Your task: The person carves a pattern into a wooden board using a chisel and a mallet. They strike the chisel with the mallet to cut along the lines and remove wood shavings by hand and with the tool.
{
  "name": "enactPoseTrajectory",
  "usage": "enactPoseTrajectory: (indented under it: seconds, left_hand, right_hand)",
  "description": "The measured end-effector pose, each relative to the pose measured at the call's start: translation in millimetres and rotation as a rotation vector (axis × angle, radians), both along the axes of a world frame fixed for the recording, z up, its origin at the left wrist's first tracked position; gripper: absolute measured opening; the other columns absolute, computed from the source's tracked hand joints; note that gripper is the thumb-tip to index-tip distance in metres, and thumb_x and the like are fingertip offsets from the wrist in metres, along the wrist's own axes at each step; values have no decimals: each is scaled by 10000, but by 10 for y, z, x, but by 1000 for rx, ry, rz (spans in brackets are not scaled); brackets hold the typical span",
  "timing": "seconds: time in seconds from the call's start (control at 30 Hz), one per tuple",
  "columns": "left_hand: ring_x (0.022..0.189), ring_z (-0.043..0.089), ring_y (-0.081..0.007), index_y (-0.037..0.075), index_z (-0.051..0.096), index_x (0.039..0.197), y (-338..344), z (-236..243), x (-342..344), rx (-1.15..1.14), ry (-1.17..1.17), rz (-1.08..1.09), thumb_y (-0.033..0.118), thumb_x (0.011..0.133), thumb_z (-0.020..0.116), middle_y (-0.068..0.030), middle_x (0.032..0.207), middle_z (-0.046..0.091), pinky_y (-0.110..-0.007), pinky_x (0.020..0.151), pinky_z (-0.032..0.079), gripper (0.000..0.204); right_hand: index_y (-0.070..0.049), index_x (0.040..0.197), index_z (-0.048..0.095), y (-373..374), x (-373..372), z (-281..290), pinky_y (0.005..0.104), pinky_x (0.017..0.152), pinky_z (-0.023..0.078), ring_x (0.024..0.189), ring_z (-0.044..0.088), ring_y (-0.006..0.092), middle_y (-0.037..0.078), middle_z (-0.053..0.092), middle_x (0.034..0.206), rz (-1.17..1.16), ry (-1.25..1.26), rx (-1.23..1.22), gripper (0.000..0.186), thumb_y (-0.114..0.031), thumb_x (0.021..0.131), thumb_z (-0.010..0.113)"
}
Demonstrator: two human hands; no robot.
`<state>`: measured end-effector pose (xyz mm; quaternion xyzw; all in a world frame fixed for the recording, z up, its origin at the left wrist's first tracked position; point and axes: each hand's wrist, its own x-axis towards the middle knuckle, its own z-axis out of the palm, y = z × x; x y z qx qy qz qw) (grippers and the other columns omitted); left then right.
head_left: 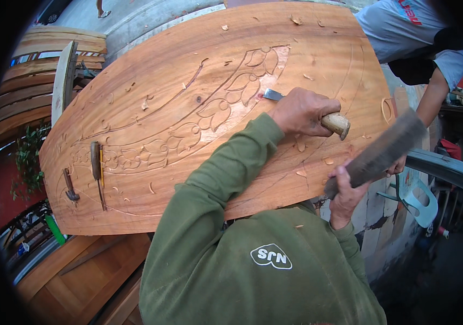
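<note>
My left hand (304,112) is closed around a chisel (273,95), its flat blade resting at the edge of a carved border and its wooden handle end sticking out behind the fist. In my right hand (346,197) I grip a dark wooden mallet (383,151), blurred by motion and tilted up beside the chisel's handle end. Beneath both lies a large curved wooden panel (318,59) with a band of leaf carving (215,111). Pale, freshly cut wood shows around the leaves near the blade.
At the panel's left lie a long wooden-handled tool (96,162), a yellow pencil (101,162) and a small hammer-like tool (70,187). Wood chips (145,103) are scattered about. Another person (399,32) stands at the right edge. A pale green plastic chair (421,203) is at right, slatted wood (31,81) at left.
</note>
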<state>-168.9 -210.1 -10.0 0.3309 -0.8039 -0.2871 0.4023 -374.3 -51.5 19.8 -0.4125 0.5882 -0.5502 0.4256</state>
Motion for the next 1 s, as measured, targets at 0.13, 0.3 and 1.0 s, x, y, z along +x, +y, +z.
enactPoseTrajectory:
  seconds: [0.13, 0.3, 1.0]
  left_hand:
    - [752, 699, -321, 135, 645, 948, 0, 20, 67, 16, 18, 48, 273, 733, 915, -72, 804, 675, -425, 623, 529, 371]
    - [757, 700, -322, 130, 635, 934, -23, -12, 39, -22, 29, 30, 291, 754, 911, -79, 792, 675, -423, 633, 531, 367]
    - [751, 702, -328, 133, 628, 918, -29, 75, 69, 4, -5, 117, 291, 784, 875, -80, 786, 679, -438, 635, 541, 323]
  right_hand:
    - [-44, 1332, 505, 2, 127, 4, 316, 793, 570, 882, 646, 153, 59, 632, 1071, 162, 236, 90, 503, -25, 912, 781]
    - [-37, 1346, 511, 20, 91, 141, 332, 793, 569, 900, 633, 144, 47, 620, 1035, -67, -266, -37, 504, 0, 907, 756]
    - [-36, 1417, 465, -43, 355, -54, 263, 833, 533, 929, 596, 105, 33, 591, 1080, 38, 5, 138, 587, -12, 920, 777]
